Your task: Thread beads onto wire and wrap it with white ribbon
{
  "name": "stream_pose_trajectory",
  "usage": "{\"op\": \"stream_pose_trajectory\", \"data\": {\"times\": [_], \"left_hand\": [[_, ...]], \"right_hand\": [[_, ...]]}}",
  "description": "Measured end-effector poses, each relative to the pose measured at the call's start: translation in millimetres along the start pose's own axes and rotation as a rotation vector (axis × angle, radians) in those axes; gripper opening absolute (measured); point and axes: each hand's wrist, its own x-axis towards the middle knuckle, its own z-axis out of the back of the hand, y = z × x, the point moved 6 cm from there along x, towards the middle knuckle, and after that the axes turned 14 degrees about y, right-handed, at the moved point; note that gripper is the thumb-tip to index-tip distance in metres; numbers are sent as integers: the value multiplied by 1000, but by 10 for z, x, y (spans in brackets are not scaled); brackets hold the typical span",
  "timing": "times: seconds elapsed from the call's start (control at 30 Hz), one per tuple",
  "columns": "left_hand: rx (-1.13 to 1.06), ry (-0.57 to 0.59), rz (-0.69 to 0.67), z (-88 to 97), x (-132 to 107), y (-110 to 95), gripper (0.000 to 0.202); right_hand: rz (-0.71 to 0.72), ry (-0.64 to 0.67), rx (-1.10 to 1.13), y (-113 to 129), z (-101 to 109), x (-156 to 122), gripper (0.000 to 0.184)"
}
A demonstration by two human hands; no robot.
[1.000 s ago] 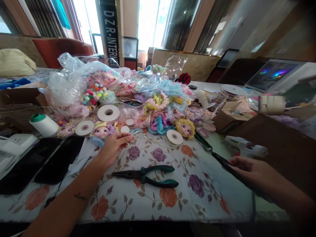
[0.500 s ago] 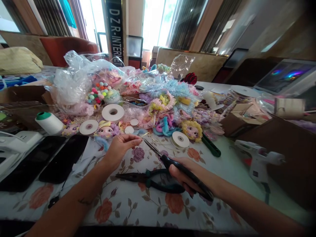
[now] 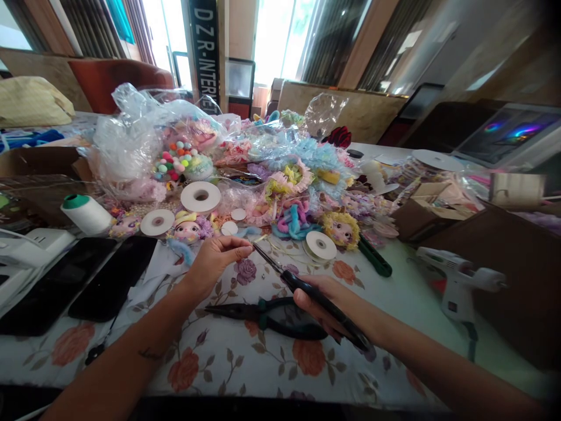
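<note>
My left hand (image 3: 225, 252) is closed in a pinch, thumb against forefinger, on something too small to make out. My right hand (image 3: 322, 301) grips black-handled scissors (image 3: 287, 278), seen nearly edge-on. Their slim metal tips reach up to the left fingertips. Below them, long-nose pliers (image 3: 263, 316) with dark green handles lie on the flowered cloth (image 3: 245, 362). A thin cream ribbon (image 3: 280, 252) trails across the cloth behind the scissors, beside a white spool (image 3: 321, 245).
Doll heads (image 3: 339, 230), spools (image 3: 200, 197) and plastic-wrapped trimmings (image 3: 307, 158) are heaped along the back. Two dark phones (image 3: 116, 278) and a thread cone (image 3: 85, 213) lie left. To the right are a green-handled tool (image 3: 374, 257), a glue gun (image 3: 458, 280) and cardboard boxes (image 3: 432, 213).
The scissors and my right hand have shifted slightly left, and the scissor tips are closer to the left fingertips. My left hand keeps its pinch in nearly the same place.
</note>
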Motion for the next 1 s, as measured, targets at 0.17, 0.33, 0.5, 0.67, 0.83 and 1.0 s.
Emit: {"op": "stream_pose_trajectory", "data": {"times": [0.17, 0.33, 0.5, 0.67, 0.83, 1.0], "left_hand": [[-38, 24, 29, 14, 14, 46, 22], [-75, 45, 38, 22, 26, 68, 24], [-109, 67, 48, 12, 27, 74, 20], [-114, 83, 55, 6, 30, 94, 20], [-91, 85, 46, 19, 40, 96, 19], [-95, 87, 51, 17, 41, 102, 19]], "right_hand": [[18, 6, 7, -14, 11, 23, 44], [31, 10, 3, -2, 4, 16, 46], [36, 21, 31, 25, -2, -6, 48], [26, 27, 49, -43, 24, 16, 46], [12, 11, 58, -126, 20, 72, 45], [34, -30, 15, -93, 30, 101, 45]]}}
